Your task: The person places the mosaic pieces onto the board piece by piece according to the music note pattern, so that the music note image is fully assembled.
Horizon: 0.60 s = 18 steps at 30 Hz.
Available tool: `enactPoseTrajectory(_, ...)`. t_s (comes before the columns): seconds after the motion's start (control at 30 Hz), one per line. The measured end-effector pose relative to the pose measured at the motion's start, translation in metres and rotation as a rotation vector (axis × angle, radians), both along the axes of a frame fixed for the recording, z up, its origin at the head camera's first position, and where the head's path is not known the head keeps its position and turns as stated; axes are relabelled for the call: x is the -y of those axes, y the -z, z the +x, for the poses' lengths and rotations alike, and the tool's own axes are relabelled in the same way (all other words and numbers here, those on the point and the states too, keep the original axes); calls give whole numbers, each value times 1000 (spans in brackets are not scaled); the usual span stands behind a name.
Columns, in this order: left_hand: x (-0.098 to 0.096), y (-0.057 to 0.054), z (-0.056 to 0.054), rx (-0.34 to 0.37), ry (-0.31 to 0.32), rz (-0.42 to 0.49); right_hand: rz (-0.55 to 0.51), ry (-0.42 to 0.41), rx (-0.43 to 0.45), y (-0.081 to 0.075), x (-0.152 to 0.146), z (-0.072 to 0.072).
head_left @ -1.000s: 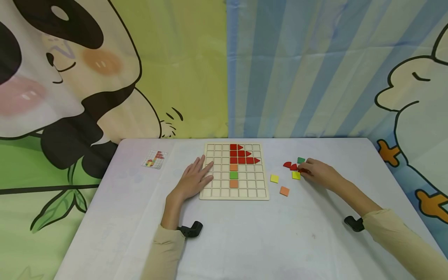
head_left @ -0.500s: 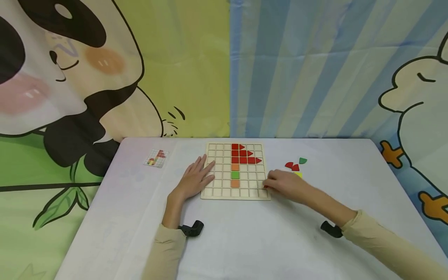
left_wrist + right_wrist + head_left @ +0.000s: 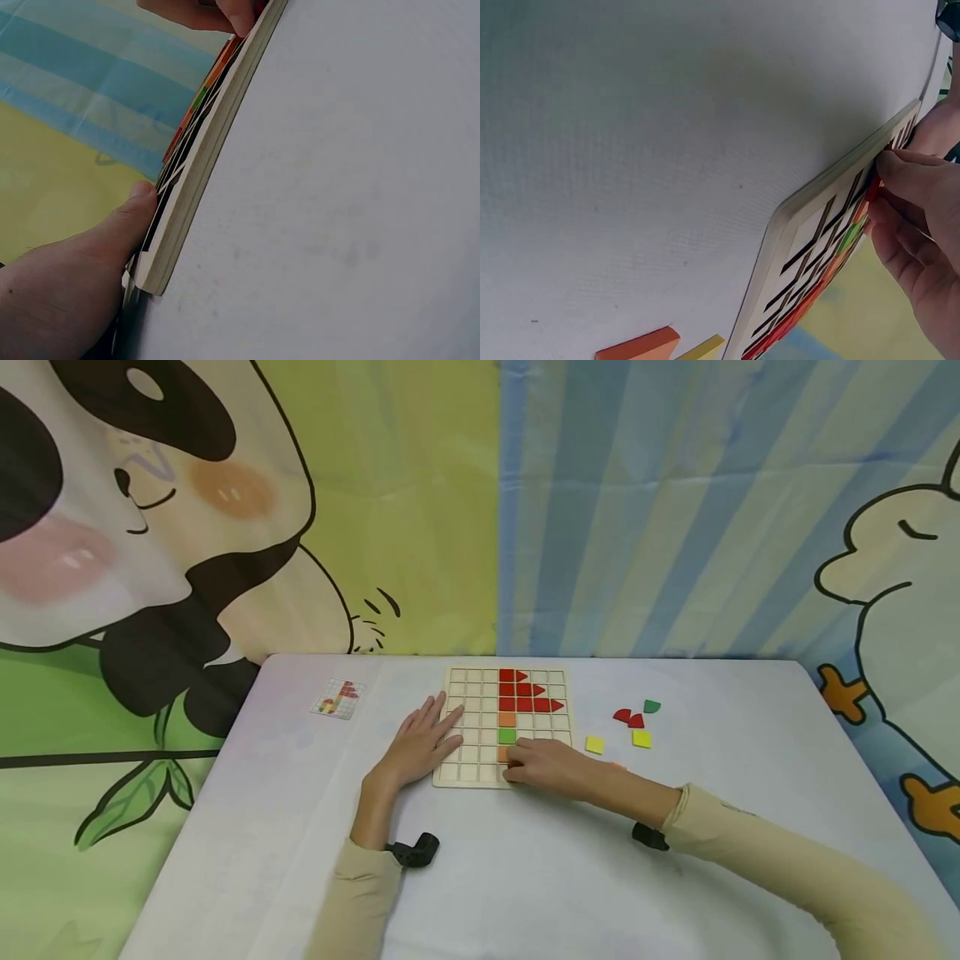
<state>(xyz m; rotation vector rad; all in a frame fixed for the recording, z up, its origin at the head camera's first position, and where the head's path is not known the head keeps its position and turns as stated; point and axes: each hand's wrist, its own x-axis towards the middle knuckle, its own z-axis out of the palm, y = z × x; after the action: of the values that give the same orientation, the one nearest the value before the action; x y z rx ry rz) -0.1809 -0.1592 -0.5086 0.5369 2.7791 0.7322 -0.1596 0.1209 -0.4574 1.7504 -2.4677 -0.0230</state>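
Note:
A pale wooden grid board (image 3: 472,772) lies on the table. Red squares and triangles (image 3: 523,690) form three rows at its top, and an orange, green (image 3: 507,736), orange column runs below them. My left hand (image 3: 412,747) rests on the board's left side, fingers straight and spread. Over the lower part of that column, my right hand (image 3: 551,766) pinches a small red piece (image 3: 873,187) between thumb and fingers, close above the board. Its shape is mostly covered by the fingers. The lower orange square is partly hidden by this hand.
Right of the board lie two yellow squares (image 3: 641,739), two red rounded wedges (image 3: 622,715) and a green rounded wedge (image 3: 652,706). An orange square (image 3: 639,346) is partly under the right forearm in the head view. A small pattern card (image 3: 339,699) lies at the left.
My right hand has moved left from the loose pieces to the board's lower middle, carrying a red piece. The left hand has stayed on the board.

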Motion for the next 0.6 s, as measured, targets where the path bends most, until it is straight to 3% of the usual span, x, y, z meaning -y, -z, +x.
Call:
enactPoseTrajectory(0.43,1,-2,1,4,-6,3,11,-54,-86,-1,12,3)
enactPoseTrajectory(0.6,1,-2,2,0,-9,-6,76,-14,-83,-2,19,5)
